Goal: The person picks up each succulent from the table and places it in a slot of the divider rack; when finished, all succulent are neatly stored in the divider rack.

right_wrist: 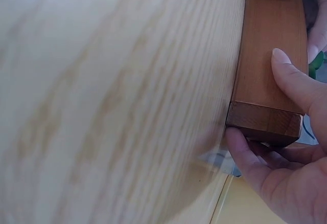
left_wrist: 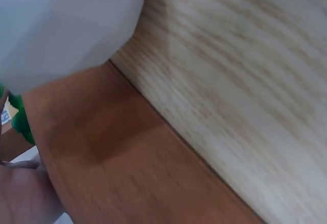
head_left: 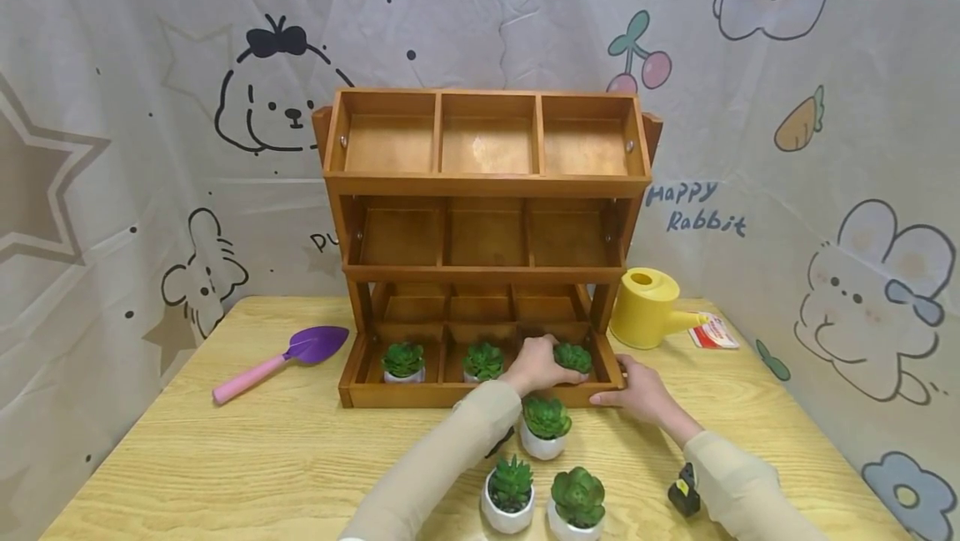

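Note:
A three-tier wooden shelf stands at the back of the table. My left hand holds a potted succulent in the right compartment of the bottom tier; its pot is mostly hidden by the fingers. With my right hand, I grip the shelf's front right corner. In the right wrist view, the thumb lies on the front board and the fingers are at its end. Two more potted succulents, one on the left and one in the middle, occupy the other front compartments.
In front of the shelf stand three potted succulents: one near it, one at left, one at right. A purple trowel lies left. Behind my right hand are a yellow watering can and a red-white card.

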### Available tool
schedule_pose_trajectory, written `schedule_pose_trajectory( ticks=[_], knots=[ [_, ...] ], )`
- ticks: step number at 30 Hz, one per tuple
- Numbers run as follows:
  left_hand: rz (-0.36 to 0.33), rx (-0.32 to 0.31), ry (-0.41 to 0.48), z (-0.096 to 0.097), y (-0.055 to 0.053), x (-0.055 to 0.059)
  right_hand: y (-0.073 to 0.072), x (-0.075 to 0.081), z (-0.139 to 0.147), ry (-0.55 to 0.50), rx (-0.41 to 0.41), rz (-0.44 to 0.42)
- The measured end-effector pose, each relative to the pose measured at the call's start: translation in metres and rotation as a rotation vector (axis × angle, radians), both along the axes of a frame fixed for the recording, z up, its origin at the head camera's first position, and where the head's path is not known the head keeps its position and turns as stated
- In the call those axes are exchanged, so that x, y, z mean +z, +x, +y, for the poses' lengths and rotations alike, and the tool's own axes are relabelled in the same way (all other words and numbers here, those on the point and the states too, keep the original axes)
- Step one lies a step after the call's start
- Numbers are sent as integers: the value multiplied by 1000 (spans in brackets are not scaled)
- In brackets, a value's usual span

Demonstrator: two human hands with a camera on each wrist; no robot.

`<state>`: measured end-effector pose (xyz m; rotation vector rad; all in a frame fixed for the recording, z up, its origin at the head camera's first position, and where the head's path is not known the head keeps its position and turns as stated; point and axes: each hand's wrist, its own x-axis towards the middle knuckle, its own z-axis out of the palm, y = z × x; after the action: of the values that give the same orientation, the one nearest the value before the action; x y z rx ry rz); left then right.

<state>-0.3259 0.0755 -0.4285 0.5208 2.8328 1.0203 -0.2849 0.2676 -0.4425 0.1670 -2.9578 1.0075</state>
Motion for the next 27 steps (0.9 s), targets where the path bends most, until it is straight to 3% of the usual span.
schedule_pose_trajectory(
  ticks=[6,13,20,27],
  knots=[
    [-31,3,43,-2,2,3,0,0,1,-8,2,0],
    [25,3,97,-4,1,6,-1,0,1,-11,7,7],
    [52,-49,176,-12,-2,20,-2,0,1,-17,3,7],
    [115,-147,214,-29,9,36,-1,-1,1,-10,-2,14]
  ],
)
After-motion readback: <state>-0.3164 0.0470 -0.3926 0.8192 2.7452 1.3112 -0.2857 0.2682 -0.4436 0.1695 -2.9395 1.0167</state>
